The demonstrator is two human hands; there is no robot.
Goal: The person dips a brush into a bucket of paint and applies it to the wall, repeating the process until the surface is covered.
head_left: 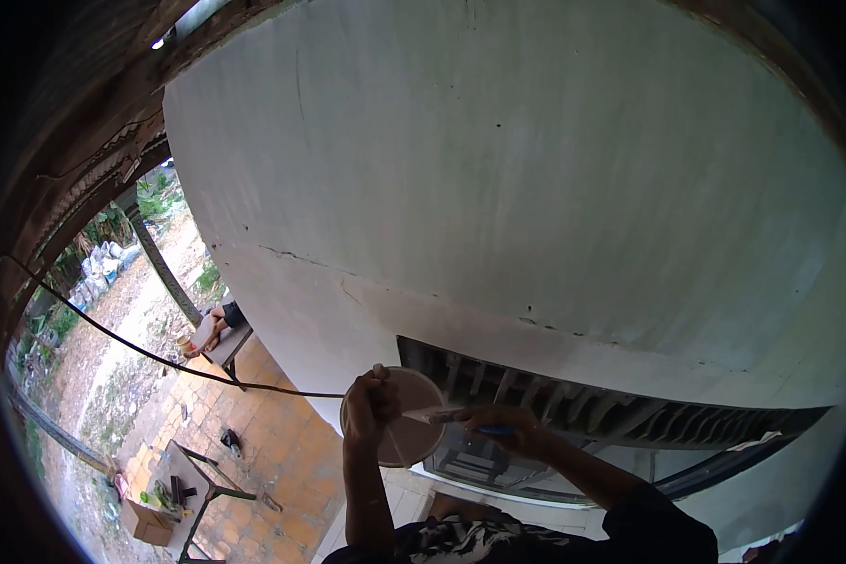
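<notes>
The left hand (370, 406) grips a round tub (397, 416) held up near the grey wall (498, 188). The right hand (500, 425), fingers closed on a scraper (442, 415), lays its blade across the tub's mouth, seemingly loading filler. The contents look pale; how much remains cannot be told.

No text, label, brand, number or sign can be read anywhere: the round white disc (406, 421), the grey plaster wall (498, 188) and the small cardboard box (146, 520) show none.
</notes>
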